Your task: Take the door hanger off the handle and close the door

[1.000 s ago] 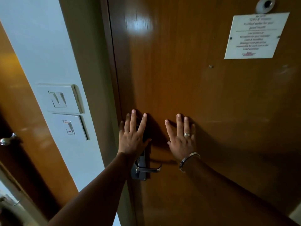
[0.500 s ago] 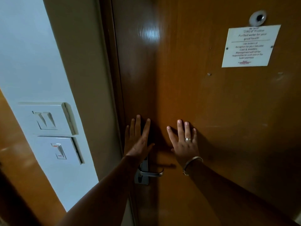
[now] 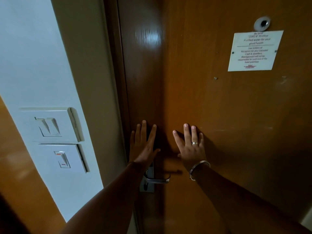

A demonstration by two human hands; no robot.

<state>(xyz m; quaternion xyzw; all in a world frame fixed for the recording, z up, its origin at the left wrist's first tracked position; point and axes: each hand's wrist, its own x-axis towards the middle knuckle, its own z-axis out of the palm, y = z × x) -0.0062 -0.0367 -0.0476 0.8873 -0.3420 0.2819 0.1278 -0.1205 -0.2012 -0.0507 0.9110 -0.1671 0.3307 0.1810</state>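
Left hand: my left hand [image 3: 143, 147] lies flat against the door [image 3: 219, 115], fingers spread and pointing up, close to the door's latch edge; it grips nothing.
Right hand: my right hand [image 3: 190, 146] is flat on the door too, palm down and fingers fanned, a little to the right of the left one, the two apart; it grips nothing.
Ring and bangle: I wear a ring [image 3: 194, 143] on one finger of the right hand and a metal bangle [image 3: 199, 168] at that wrist.
Handle: the metal lever handle [image 3: 157, 180] sits on its plate just below my left wrist, lever pointing right; my left forearm covers part of the plate, and neither hand touches the lever.
Door hanger: I see no hanger on the part of the handle that shows, and I cannot tell where it is.
Door: brown wood, its left edge meets the frame [image 3: 116, 81] with only a dark seam between them.
Notice: a white printed notice [image 3: 255, 50] is fixed high on the door to the right, with a round peephole [image 3: 262, 23] just above it.
Wall: to the left of the frame, two white switch plates [image 3: 50, 124] sit one above the other on the pale wall.
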